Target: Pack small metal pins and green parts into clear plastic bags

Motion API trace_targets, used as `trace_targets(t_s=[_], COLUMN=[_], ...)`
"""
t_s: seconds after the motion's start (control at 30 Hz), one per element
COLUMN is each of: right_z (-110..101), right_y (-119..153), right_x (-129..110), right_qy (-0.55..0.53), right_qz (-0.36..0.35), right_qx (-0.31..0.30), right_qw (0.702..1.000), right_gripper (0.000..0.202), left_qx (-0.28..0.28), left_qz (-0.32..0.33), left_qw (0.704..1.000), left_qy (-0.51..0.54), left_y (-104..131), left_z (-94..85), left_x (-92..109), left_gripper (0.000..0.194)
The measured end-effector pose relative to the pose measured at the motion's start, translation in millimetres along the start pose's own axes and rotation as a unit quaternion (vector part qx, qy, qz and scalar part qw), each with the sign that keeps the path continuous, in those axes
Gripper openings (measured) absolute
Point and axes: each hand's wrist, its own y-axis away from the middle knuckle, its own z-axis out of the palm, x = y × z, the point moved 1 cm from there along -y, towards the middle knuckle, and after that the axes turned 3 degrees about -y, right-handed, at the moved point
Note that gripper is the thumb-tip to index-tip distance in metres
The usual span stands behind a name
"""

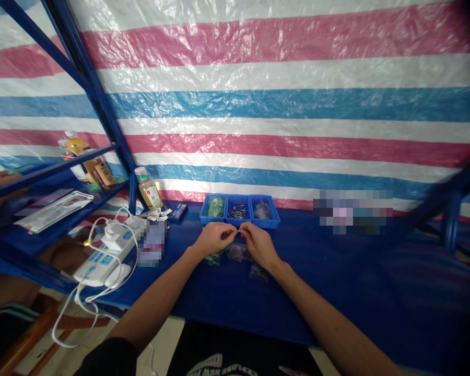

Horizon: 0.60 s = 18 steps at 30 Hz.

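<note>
Now, below the frame's centre, a tiny pale piece (238, 231) is pinched by the bare left hand (214, 238) and bare right hand (259, 244).

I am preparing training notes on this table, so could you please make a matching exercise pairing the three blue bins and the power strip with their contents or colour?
1. Left bin
2. Middle bin
3. Right bin
4. Power strip

A. Holds dark metal pieces
B. White
C. Holds clear plastic packets
D. Holds green packets

Pairs: 1-D, 2-A, 3-C, 4-B
</note>
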Motion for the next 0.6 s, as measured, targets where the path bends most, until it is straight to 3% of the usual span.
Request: trace_targets(t_s=[0.2, 0.6], right_z=[-1.6, -0.4], right_y=[-0.1, -0.6], right_x=[0.9, -1.5], right_qy=[0.019, -0.003], right_qz=[0.012, -0.011], right_qx=[0.023, 0.017], right_qw=[0.999, 1.000], right_gripper=[0.024, 0.016], left_qx=[0.008, 0.002], left_qz=[-0.001, -0.009], left_qw=[1.000, 1.000], left_qy=[0.009, 0.004], left_y=[-0.3, -0.1], left_z=[0.6, -2.1], left_x=[0.3, 0.1], left_gripper=[0.023, 0.022])
